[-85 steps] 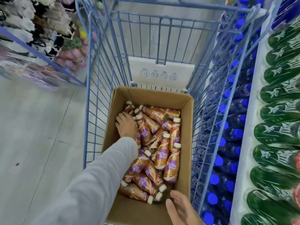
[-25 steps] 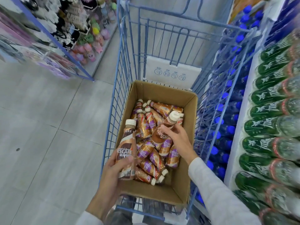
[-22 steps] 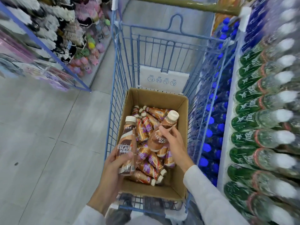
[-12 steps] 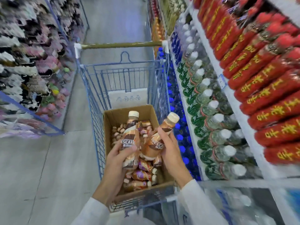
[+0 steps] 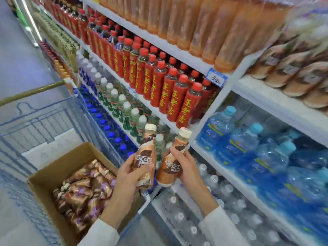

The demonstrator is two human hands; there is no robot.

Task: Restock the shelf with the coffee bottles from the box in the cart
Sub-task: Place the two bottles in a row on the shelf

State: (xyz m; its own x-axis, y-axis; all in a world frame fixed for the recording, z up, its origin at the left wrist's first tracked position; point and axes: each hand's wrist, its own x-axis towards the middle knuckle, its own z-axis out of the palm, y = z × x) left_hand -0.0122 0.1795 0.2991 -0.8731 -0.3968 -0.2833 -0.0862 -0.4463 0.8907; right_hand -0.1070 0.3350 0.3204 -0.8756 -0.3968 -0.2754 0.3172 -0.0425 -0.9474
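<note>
My left hand (image 5: 127, 176) grips a brown coffee bottle (image 5: 146, 151) with a cream cap, held upright. My right hand (image 5: 184, 166) grips a second coffee bottle (image 5: 172, 164), tilted slightly right. Both bottles are raised in front of the shelving, side by side and nearly touching. Below left, the cardboard box (image 5: 53, 171) sits in the blue wire cart (image 5: 40, 121) and holds several more coffee bottles (image 5: 83, 190) lying loose. A row of brown bottles (image 5: 292, 71) lies blurred on an upper shelf at the far right.
The shelving at right carries red-capped red bottles (image 5: 159, 82), orange bottles (image 5: 204, 23) above, green-labelled bottles (image 5: 122, 107), large blue water bottles (image 5: 257, 148) and clear water bottles (image 5: 195, 219) at the bottom. The cart handle (image 5: 33, 91) crosses at left. Aisle floor (image 5: 19, 59) lies beyond.
Both hands have lifted their bottles out of the box and up towards the shelves. The view has swung from the cart up and right to the shelving.
</note>
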